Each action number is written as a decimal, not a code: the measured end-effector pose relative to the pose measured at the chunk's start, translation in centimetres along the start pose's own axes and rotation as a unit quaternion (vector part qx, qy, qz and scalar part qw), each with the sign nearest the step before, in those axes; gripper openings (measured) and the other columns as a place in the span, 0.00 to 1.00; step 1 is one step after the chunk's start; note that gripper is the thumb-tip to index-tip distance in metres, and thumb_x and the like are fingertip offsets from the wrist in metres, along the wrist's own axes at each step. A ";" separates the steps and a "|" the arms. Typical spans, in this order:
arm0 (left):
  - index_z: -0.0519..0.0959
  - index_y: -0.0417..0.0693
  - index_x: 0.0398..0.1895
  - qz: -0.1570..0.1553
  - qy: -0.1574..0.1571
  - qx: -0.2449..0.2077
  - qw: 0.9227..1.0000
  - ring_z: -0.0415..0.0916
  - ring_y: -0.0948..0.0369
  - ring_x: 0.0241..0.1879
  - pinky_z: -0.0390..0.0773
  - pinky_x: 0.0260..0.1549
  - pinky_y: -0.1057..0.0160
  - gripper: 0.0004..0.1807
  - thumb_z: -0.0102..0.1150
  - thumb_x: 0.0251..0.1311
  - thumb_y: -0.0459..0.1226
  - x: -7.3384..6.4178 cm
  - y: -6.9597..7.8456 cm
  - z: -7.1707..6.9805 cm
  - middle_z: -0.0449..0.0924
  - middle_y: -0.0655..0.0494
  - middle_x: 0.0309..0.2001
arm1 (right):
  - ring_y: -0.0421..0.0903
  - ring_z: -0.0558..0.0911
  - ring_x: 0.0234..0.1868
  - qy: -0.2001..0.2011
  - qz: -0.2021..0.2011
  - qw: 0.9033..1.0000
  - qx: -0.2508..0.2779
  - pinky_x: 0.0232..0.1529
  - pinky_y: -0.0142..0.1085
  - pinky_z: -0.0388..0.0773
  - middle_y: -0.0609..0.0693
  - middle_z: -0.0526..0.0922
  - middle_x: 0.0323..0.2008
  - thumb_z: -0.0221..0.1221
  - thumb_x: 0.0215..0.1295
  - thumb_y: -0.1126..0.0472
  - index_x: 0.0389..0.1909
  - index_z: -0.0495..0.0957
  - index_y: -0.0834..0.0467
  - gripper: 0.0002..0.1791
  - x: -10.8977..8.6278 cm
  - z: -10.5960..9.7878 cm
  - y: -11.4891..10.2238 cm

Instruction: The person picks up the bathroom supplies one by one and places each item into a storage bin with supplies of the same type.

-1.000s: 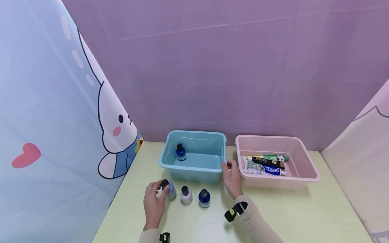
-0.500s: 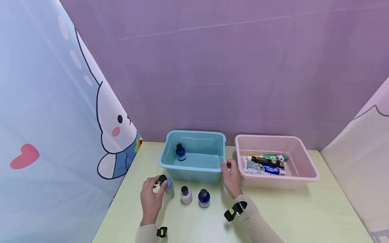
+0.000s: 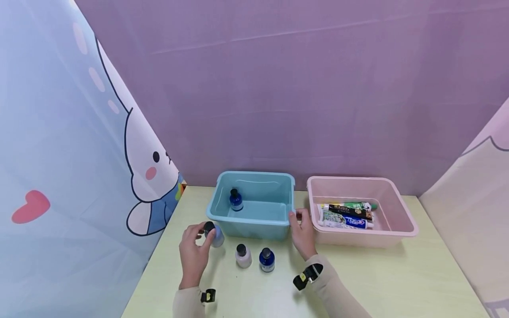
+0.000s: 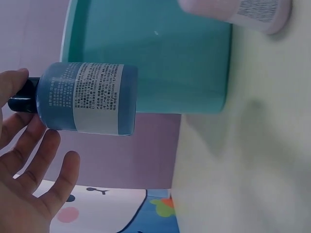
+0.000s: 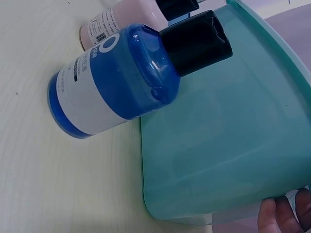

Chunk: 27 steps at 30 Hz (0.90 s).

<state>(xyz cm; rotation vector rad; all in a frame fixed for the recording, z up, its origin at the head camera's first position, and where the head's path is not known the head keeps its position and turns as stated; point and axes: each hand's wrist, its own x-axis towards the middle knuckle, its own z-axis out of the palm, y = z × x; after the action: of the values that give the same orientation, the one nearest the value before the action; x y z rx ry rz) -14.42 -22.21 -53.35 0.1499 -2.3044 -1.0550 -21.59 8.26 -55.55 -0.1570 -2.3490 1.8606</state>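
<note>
My left hand (image 3: 194, 254) pinches the black cap of a light blue bottle (image 4: 87, 99) between thumb and fingers. In the left wrist view the bottle hangs above the table, beside the teal bin (image 3: 248, 227). With its fingertips, my right hand (image 3: 303, 234) holds the bin's front right corner at the rim. On the table before the bin stand a pale pink bottle (image 3: 243, 257) and a dark blue bottle (image 3: 267, 260), both black-capped. Inside the bin, at its left, another dark blue bottle (image 3: 236, 201) stands upright.
To the right stands a pink bin (image 3: 362, 239) with several toothpaste tubes (image 3: 347, 216) lying in it. A purple cloth (image 3: 278, 88) hangs behind the pale table (image 3: 429, 265), and a blue printed cloth (image 3: 71, 132) hangs at the left.
My left hand has lifted the light blue bottle and carried it a little left and toward the back. The right hand has stayed at the bin's corner.
</note>
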 end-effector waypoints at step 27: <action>0.86 0.47 0.48 0.054 -0.011 -0.027 0.998 0.80 0.61 0.41 0.70 0.44 0.84 0.17 0.75 0.57 0.43 3.1 3.0 -1.7 0.84 0.57 0.41 | 0.50 0.74 0.49 0.003 -0.017 1.000 0.006 0.48 0.38 0.75 0.57 0.76 0.49 0.51 0.79 0.52 0.53 0.71 0.60 0.15 0.1 0.0 0.2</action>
<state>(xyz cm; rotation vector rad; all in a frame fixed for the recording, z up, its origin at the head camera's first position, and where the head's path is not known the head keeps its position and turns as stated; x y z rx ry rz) -15.56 -22.33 -48.83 -0.0068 -2.2735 -1.0664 -21.64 8.36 -55.71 -0.1198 -2.3199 1.8555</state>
